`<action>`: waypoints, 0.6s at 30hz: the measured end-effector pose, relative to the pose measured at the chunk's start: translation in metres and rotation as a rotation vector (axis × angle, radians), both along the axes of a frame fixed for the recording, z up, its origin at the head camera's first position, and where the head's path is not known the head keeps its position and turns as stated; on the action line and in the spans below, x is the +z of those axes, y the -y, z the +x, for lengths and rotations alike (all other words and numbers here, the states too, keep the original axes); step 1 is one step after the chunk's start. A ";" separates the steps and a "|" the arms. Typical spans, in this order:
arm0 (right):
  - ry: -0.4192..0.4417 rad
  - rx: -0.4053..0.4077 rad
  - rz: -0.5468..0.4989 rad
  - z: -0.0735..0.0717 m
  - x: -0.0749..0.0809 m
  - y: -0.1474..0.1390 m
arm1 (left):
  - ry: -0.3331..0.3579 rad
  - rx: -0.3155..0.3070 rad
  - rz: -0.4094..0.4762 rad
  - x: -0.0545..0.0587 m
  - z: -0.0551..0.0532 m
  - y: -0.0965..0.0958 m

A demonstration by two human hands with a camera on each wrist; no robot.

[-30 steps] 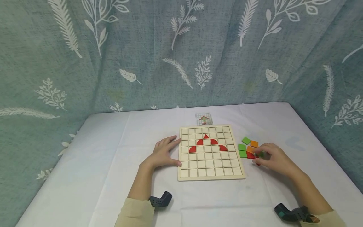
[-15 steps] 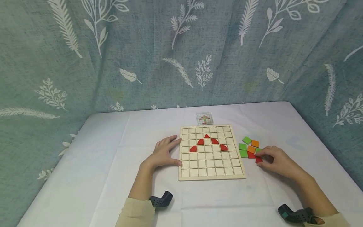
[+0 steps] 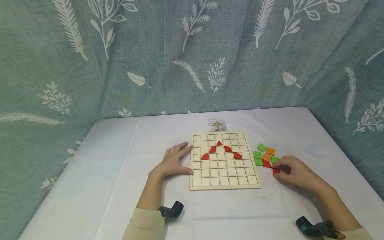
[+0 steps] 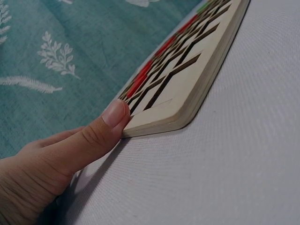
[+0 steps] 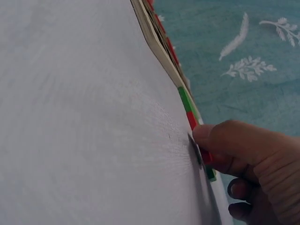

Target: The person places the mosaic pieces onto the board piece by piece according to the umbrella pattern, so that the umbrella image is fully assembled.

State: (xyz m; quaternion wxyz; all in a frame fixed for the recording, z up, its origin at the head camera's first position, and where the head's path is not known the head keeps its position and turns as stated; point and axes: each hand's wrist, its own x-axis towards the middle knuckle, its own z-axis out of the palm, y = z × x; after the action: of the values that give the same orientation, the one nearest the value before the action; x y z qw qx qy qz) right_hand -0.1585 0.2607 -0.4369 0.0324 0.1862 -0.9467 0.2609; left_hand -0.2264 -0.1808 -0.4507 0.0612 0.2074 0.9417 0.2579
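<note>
The square wooden grid board lies mid-table, bearing a red triangle and several red quarter-round tiles. My left hand rests spread at the board's left edge, fingertips and thumb against it; the left wrist view has the thumb at a board corner. To the right of the board, my right hand pinches a red tile between thumb and fingers, its shape partly hidden. Another red tile lies just left of it, among green tiles and orange tiles.
A small pattern card with a coloured figure on a grid lies behind the board. White cloth covers the table. Behind it hangs a blue-green curtain with white leaves.
My right hand has let go of a green tile, which now lies among the others, and has shifted to pinch the red tile, drawing it slightly right. My left hand stays at the board.
</note>
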 end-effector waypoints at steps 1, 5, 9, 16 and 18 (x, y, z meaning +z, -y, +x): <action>0.003 0.003 0.002 0.000 0.001 0.000 | -0.001 -0.001 0.000 0.000 0.000 0.000; 0.015 0.015 -0.012 0.001 0.003 0.004 | -0.004 -0.004 -0.001 -0.001 -0.001 0.001; 0.065 0.033 -0.031 0.003 0.005 0.007 | -0.005 -0.010 -0.005 -0.002 -0.002 0.001; 0.211 0.121 -0.044 0.003 0.010 0.004 | -0.009 -0.009 -0.002 -0.003 -0.002 0.001; 0.262 0.141 -0.045 0.004 0.012 0.003 | -0.012 -0.009 -0.005 -0.003 -0.002 0.000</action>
State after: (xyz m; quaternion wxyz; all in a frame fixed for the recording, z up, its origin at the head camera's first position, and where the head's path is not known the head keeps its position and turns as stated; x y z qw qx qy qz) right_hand -0.1549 0.2581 -0.4247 -0.1054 0.2157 -0.9213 0.3059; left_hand -0.2285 -0.1813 -0.4541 0.0572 0.2131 0.9417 0.2540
